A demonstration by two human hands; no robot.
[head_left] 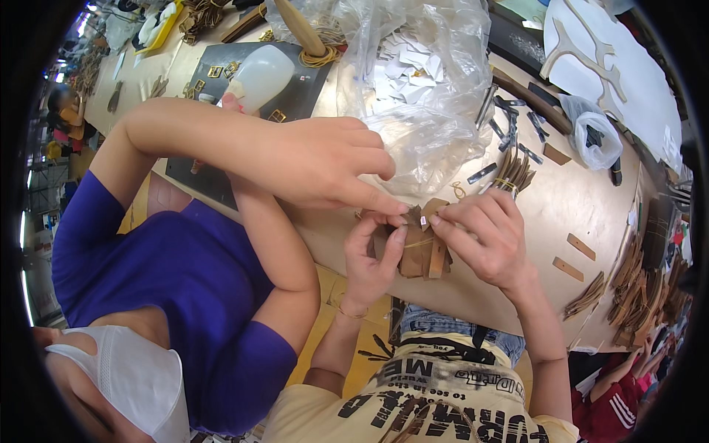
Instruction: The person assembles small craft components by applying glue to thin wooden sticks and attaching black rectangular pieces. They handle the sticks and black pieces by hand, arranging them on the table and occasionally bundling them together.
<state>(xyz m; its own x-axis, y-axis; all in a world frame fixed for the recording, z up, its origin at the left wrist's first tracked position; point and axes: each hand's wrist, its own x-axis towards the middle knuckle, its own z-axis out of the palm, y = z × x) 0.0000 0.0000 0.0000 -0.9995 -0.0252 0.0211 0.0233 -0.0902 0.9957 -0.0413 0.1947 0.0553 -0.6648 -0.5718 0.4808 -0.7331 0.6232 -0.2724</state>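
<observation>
Between my hands, above the table's front edge, is a bundle of brown leather pieces [416, 258] with a rubber band round it. My left hand [371, 258] grips its left side with thumb and fingers. My right hand [484, 235] is closed at its upper right, fingers pinching a brown strip [436, 256] that stands out from the bundle. A small white label [424, 221] shows at the top. From the left, a co-worker's hand [336, 166] stretches its index finger to the bundle's top, by my left fingertips.
The co-worker in purple stands close on my left, an arm crossing the table. A clear plastic bag of white labels [410, 66] lies ahead, beside a white squeeze bottle [262, 77] and a black board with gold buckles. Banded strips [515, 171] and loose brown pieces [569, 269] lie right.
</observation>
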